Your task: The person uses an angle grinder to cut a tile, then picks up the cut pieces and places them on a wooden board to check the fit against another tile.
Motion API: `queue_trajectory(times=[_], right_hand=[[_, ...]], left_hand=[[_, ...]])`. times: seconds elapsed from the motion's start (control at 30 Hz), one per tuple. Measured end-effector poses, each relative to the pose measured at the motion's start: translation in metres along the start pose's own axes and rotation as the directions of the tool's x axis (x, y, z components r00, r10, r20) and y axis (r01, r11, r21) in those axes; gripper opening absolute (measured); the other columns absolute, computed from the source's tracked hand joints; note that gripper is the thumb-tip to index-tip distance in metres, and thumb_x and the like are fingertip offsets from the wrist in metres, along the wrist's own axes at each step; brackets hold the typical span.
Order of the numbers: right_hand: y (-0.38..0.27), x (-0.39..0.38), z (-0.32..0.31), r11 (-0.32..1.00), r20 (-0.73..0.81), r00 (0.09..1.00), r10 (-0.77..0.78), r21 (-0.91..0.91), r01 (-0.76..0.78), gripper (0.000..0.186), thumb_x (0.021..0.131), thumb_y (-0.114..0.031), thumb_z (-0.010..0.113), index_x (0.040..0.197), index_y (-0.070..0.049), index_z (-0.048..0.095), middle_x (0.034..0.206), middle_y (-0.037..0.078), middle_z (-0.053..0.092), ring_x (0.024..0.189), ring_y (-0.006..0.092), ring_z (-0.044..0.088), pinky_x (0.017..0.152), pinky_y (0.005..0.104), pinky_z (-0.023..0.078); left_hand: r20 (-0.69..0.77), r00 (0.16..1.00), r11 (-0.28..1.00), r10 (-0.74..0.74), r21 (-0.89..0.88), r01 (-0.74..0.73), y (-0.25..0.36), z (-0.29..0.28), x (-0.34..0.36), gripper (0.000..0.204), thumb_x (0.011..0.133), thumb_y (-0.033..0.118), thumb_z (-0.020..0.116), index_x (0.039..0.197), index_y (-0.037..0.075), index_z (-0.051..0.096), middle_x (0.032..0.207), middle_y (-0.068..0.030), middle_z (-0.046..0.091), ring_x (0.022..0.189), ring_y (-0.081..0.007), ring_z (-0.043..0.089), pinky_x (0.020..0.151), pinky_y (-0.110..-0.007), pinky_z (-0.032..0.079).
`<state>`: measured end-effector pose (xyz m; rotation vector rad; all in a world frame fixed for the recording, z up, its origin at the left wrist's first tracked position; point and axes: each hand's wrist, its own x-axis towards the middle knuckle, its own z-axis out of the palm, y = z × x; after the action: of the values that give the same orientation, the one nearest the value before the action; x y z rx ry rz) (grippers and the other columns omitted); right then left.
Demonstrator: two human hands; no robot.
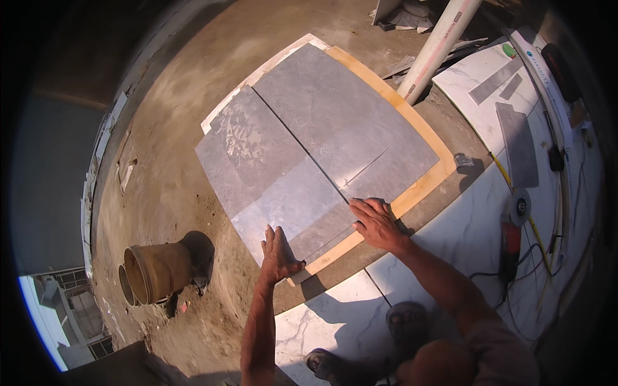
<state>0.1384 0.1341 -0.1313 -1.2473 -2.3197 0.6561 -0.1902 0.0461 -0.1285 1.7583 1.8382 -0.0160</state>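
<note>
Two grey tiles, a left one [264,170] and a right one [347,109], lie side by side with a thin dark gap between them, over a yellowish board [421,186] whose edge shows around them. My left hand [277,254] rests on the left tile's near edge, fingers stretched out and thumb apart. My right hand [374,224] lies with spread fingers on the near part of the tiles, at the bottom end of the gap. A whitish sheet [209,122] shows under the far left edge.
Rusty buckets [158,270] stand on the dirty floor [148,161] at left. White marbled tiles [328,331] lie under my feet [405,318] and at right, bearing grey strips [515,141], an angle grinder [515,228] and cables. A white pipe [438,45] leans at top right.
</note>
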Motion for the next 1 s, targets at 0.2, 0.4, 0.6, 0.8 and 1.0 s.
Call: queue_trajectory(times=[0.2, 0.4, 0.6, 0.8, 1.0], right_hand=[[0.002, 0.0, 0.002, 0.999, -0.012, 1.0, -0.011, 0.044, 0.012, 0.044, 0.084, -0.022, 0.064, 0.123, -0.005, 0.053, 0.133, 0.001, 0.048, 0.118, 0.0225, 0.042, 0.097, 0.0402, 0.035], [0.004, -0.002, 0.004, 0.999, -0.002, 1.0, -0.003, 0.052, 0.003, 0.044, 0.084, -0.022, 0.064, 0.123, -0.005, 0.054, 0.134, 0.001, 0.048, 0.118, 0.0222, 0.042, 0.097, 0.0403, 0.035], [0.007, -0.002, 0.005, 0.998, -0.006, 1.0, -0.014, 0.065, 0.014, 0.043, 0.085, -0.023, 0.063, 0.123, -0.005, 0.054, 0.133, 0.001, 0.048, 0.118, 0.021, 0.042, 0.097, 0.0405, 0.035], [0.006, -0.001, 0.004, 1.0, 0.043, 0.999, 0.003, 0.027, -0.004, 0.041, 0.085, -0.025, 0.061, 0.122, -0.009, 0.055, 0.134, -0.001, 0.047, 0.119, 0.0186, 0.04, 0.097, 0.0412, 0.033], [0.003, 0.0, 0.008, 1.0, 0.029, 1.0, -0.003, 0.019, 0.002, 0.04, 0.084, -0.027, 0.061, 0.121, -0.012, 0.056, 0.135, -0.001, 0.046, 0.12, 0.0195, 0.039, 0.099, 0.0416, 0.031]], left_hand=[[0.002, 1.0, 0.996, 0.007, -0.089, -0.007, -0.004, -0.001, -0.001, 0.13, 0.052, 0.055, 0.084, 0.144, -0.007, 0.016, 0.147, -0.0395, 0.005, 0.14, -0.0506, 0.005, 0.11, -0.061, 0.005], [0.022, 1.0, 0.993, 0.019, -0.114, -0.017, 0.003, -0.007, 0.0, 0.132, 0.053, 0.056, 0.084, 0.144, -0.007, 0.012, 0.147, -0.0405, 0.004, 0.139, -0.0524, 0.005, 0.109, -0.063, 0.004], [-0.014, 1.0, 0.989, 0.005, -0.146, -0.007, 0.018, -0.012, -0.002, 0.127, 0.05, 0.041, 0.089, 0.143, -0.006, 0.016, 0.145, -0.0395, 0.011, 0.137, -0.0543, 0.009, 0.108, -0.064, 0.007], [-0.029, 0.999, 0.972, 0.017, -0.233, -0.023, 0.022, -0.021, -0.003, 0.121, 0.047, 0.025, 0.09, 0.141, -0.003, 0.018, 0.14, -0.0351, 0.024, 0.137, -0.0524, 0.013, 0.109, -0.063, 0.008], [-0.051, 0.997, 0.963, 0.066, -0.259, -0.076, 0.003, -0.016, -0.008, 0.124, 0.051, 0.031, 0.089, 0.144, -0.002, 0.014, 0.143, -0.0354, 0.015, 0.138, -0.0492, 0.014, 0.11, -0.055, 0.017]])
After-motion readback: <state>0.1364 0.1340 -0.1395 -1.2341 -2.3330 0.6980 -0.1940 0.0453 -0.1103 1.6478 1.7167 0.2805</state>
